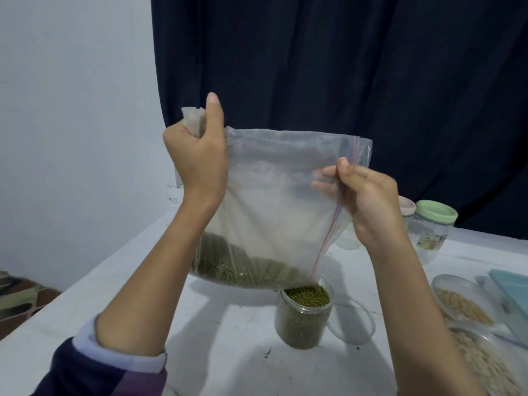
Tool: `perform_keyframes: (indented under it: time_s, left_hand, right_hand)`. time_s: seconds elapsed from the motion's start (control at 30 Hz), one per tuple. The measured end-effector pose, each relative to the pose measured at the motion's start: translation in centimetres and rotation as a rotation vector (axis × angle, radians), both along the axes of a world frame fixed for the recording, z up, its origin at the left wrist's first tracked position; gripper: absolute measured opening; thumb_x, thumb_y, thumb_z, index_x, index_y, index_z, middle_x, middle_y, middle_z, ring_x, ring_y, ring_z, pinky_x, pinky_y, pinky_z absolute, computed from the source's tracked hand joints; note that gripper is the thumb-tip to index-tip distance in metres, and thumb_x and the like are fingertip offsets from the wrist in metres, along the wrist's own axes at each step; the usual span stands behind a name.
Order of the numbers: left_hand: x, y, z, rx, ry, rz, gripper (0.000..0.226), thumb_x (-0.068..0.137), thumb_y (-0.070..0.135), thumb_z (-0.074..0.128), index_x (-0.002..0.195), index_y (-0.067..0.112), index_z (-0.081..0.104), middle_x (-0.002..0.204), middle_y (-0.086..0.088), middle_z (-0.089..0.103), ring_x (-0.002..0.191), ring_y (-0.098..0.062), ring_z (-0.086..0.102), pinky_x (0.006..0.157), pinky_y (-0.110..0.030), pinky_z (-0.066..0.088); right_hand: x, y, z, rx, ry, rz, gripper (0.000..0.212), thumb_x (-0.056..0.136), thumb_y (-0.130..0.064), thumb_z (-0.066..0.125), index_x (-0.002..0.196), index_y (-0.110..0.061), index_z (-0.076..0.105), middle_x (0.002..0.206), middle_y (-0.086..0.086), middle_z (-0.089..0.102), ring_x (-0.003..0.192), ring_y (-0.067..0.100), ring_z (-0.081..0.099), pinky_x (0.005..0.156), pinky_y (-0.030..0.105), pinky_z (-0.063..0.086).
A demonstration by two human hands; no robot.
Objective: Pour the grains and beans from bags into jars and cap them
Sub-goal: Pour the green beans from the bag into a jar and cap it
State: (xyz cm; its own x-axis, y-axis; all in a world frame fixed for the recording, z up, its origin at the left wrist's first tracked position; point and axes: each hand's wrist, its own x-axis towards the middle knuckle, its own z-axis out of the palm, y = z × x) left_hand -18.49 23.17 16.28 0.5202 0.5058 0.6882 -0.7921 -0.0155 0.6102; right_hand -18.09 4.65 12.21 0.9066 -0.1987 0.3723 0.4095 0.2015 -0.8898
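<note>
A white table [228, 352], matte and faintly scuffed, is standing against a pale wall, with a dark curtain [343, 67] hanging behind it. The left hand [200, 158] is clenching a bunched corner of a clear, crinkly zip bag [271, 195], thumb sticking upward, while the right hand [368, 201] is pinching the bag's red-striped zip edge between thumb and fingers. Below both sets of fingers, green beans [243, 270] are pooling in the sagging bag and running from its lowest corner into a round clear jar [304, 315], which is standing on the table directly under the right hand's fingers and showing beans up to its rim. A transparent lid [357, 321] is lying just beside the jar. Beyond the right fingers, a green-capped jar [433, 227] is standing near the table's far edge. Two open clear containers of pale grain [463, 304] are crowding the right edge; bare tabletop is lying below the left hand.
</note>
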Motion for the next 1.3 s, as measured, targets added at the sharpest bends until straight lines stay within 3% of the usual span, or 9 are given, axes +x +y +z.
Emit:
perform_keyframes:
  time_s: [0.17, 0.5, 0.63, 0.83, 1.3]
  left_hand:
    - [0.1, 0.2, 0.3, 0.009, -0.004, 0.007, 0.072, 0.095, 0.010, 0.053, 0.032, 0.032, 0.024, 0.034, 0.017, 0.021, 0.035, -0.003, 0.023, 0.043, -0.010, 0.019]
    - [-0.4, 1.3, 0.6, 0.003, -0.059, 0.070, 0.059, 0.094, 0.011, 0.054, 0.048, 0.023, 0.018, 0.037, 0.017, 0.020, 0.038, -0.004, 0.020, 0.044, -0.014, 0.020]
    - [-0.5, 1.6, 0.7, 0.001, -0.062, 0.069, 0.065, 0.094, 0.011, 0.053, 0.042, 0.033, 0.021, 0.036, 0.017, 0.021, 0.037, -0.004, 0.022, 0.043, -0.012, 0.020]
    - [0.0, 1.3, 0.4, 0.003, -0.047, 0.066, 0.060, 0.094, 0.011, 0.054, 0.049, 0.023, 0.017, 0.038, 0.016, 0.018, 0.038, -0.005, 0.019, 0.043, -0.013, 0.019]
    - [0.8, 1.2, 0.9, 0.025, -0.042, 0.059, 0.059, 0.095, 0.011, 0.053, 0.049, 0.022, 0.018, 0.037, 0.016, 0.019, 0.038, -0.004, 0.020, 0.044, -0.013, 0.019]
  right_hand:
    - [-0.7, 0.3, -0.1, 0.023, 0.042, 0.025, 0.025, 0.095, -0.013, 0.054, 0.076, -0.003, 0.066, 0.071, 0.005, 0.073, 0.065, 0.017, 0.071, 0.064, 0.024, 0.058]
    - [0.4, 2.0, -0.2, 0.058, 0.019, 0.048, 0.024, 0.095, -0.014, 0.054, 0.078, -0.003, 0.066, 0.074, 0.006, 0.073, 0.064, 0.018, 0.071, 0.065, 0.025, 0.057]
    - [0.7, 2.5, -0.3, 0.031, 0.004, 0.047, 0.024, 0.096, -0.014, 0.053, 0.079, -0.004, 0.067, 0.073, 0.005, 0.073, 0.065, 0.016, 0.071, 0.064, 0.023, 0.056]
    - [0.4, 2.0, 0.1, 0.026, -0.008, 0.017, 0.024, 0.096, -0.013, 0.053, 0.079, -0.003, 0.067, 0.071, 0.004, 0.073, 0.062, 0.015, 0.070, 0.063, 0.023, 0.057]
    - [0.6, 1.9, -0.5, 0.052, -0.004, 0.016, 0.024, 0.096, -0.015, 0.053, 0.080, -0.003, 0.067, 0.074, 0.004, 0.073, 0.065, 0.015, 0.070, 0.063, 0.022, 0.055]
